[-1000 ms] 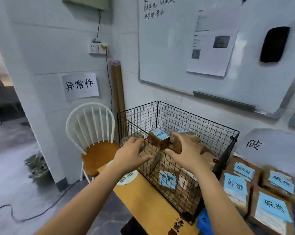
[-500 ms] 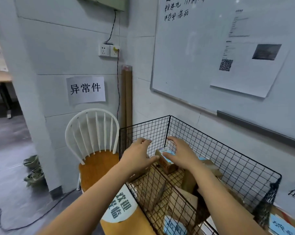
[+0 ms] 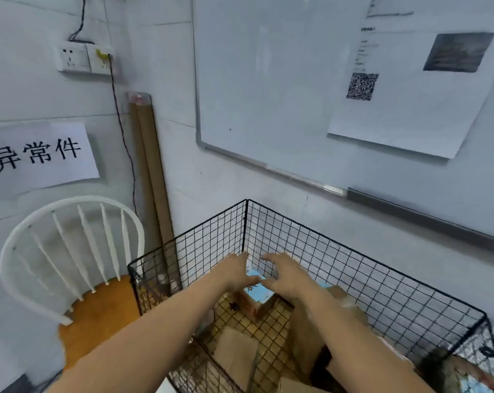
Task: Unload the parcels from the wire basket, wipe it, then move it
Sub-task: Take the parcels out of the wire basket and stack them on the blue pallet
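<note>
A black wire basket [image 3: 353,259] stands in the corner under the whiteboard, with several brown cardboard parcels inside. A small brown box with a blue label [image 3: 258,296] sits on top of the pile near the far corner. My left hand [image 3: 234,272] is against its left side and my right hand [image 3: 287,276] is over its right side. Both have their fingers spread and only slightly bent, and the box still rests on the pile. A taller brown parcel [image 3: 311,333] lies under my right forearm. A flat one [image 3: 234,355] lies nearer the front.
A white spindle-back chair [image 3: 70,245] with a wooden seat stands directly left of the basket. Long cardboard tubes [image 3: 152,180] lean in the corner behind it, beside a cable hanging from the wall socket [image 3: 84,58]. The whiteboard [image 3: 282,80] hangs above the basket.
My view has moved closer and lower over the basket. Both hands have reached past the front rim and deeper inside, closing in on the small blue-labelled box.
</note>
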